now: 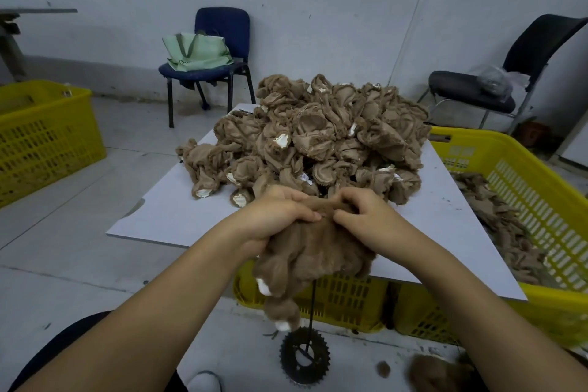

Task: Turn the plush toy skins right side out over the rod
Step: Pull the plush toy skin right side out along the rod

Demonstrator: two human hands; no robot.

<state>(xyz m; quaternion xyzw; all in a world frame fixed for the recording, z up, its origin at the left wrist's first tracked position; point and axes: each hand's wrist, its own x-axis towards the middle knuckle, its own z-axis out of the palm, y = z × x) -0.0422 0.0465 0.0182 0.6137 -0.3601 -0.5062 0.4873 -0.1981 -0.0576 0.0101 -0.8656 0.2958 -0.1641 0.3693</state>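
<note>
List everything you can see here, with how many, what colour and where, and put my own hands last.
plush skin: one, brown, furry side out, held over the rod
rod: one, black, upright on a toothed wheel on the floor
inside-out skins: a pile, tan, on the white board
crates: yellow; one far left, one right, more under the board
chairs: two; blue with a green bag, black at right
left hand: grips the skin
right hand: pinches the skin
</note>
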